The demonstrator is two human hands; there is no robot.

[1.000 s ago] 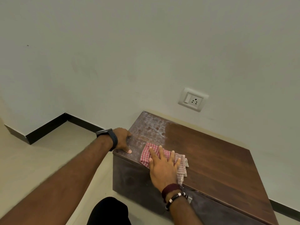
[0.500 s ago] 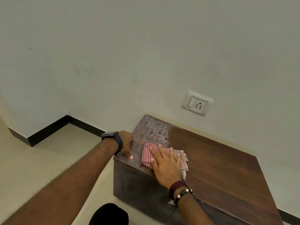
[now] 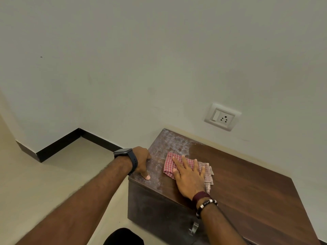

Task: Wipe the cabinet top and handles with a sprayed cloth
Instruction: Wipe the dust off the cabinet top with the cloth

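Against the pale wall [image 3: 123, 68], a low brown cabinet [image 3: 247, 188] stands on the beige floor [image 3: 53, 183]; the left end of its top is filmed with whitish residue, the rest dark and clean. The left hand [image 3: 141, 160] grips the cabinet's left edge, thumb pressed on the top. The right hand [image 3: 189, 177] lies flat, fingers spread, pressing the red-checked cloth [image 3: 170, 164] onto the top at the residue boundary. A metal handle [image 3: 193, 228] shows on the front. A socket plate [image 3: 222, 117] sits on the wall above.
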